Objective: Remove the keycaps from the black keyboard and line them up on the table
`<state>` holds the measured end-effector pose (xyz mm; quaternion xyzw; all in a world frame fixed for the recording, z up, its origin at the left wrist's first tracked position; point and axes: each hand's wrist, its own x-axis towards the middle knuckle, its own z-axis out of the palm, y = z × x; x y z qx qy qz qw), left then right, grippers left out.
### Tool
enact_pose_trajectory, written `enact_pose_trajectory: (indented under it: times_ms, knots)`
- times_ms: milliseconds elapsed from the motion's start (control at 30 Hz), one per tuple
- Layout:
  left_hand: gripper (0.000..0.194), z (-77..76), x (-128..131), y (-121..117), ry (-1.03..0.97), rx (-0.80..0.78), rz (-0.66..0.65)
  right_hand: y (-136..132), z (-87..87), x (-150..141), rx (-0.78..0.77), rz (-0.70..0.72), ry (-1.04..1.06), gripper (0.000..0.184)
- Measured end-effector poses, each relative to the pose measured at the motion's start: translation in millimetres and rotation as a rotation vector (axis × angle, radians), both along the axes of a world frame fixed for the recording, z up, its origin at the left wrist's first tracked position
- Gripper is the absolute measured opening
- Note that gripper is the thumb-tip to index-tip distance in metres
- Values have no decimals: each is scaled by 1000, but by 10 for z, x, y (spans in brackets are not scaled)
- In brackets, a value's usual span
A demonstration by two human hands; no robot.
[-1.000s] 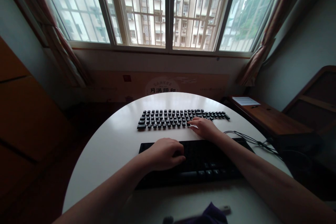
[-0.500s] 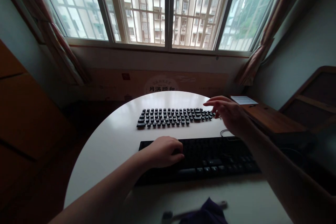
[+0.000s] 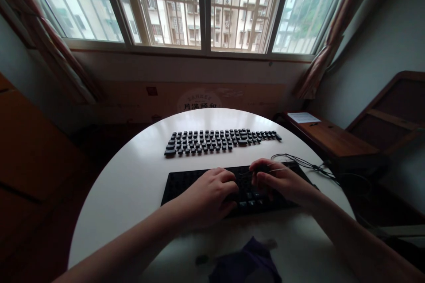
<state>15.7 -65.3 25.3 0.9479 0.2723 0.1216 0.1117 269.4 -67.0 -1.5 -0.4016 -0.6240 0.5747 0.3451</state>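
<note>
A black keyboard (image 3: 195, 176) lies across the white table in front of me; much of its upper part looks bare of keycaps, while some remain toward the lower right. My left hand (image 3: 215, 192) is closed with curled fingers and presses on the keyboard's left-middle part; its fingertips are hidden. Just right of it, over the keyboard, my right hand (image 3: 274, 181) pinches a small dark tool with thin wires, which looks like a wire keycap puller (image 3: 264, 168). Behind the keyboard, removed black keycaps (image 3: 206, 141) stand in several rows.
A dark cable (image 3: 305, 163) runs off the table's right side. At the near edge lies a purple cloth (image 3: 247, 263), with a blurred brush (image 3: 201, 259) beside it. The round white table (image 3: 113, 194) faces a barred window. A wooden surface (image 3: 332, 135) with a paper sheet stands right.
My right hand has come from the right end of the keycap rows back down over the keyboard, near my left hand. The left hand stays on the keyboard. The camera view has shifted slightly.
</note>
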Motion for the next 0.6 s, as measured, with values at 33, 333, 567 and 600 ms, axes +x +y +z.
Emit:
enact_pose_trajectory:
  times_ms: [33,333,567,600]
  knots:
    - [25,-37,9,12,-16,-18,-23,-6,-14,-1,2,8,4,41]
    - [52,-269,0,122,-22,-122,105,-19,-234,-53,172,-55,17,36]
    - [55,-247,-1,129,54,-121,106,-17,-234,-65,203,-27,-49,34]
    - [55,-244,1,129,64,-119,106,-21,-230,-60,213,-19,-62,34]
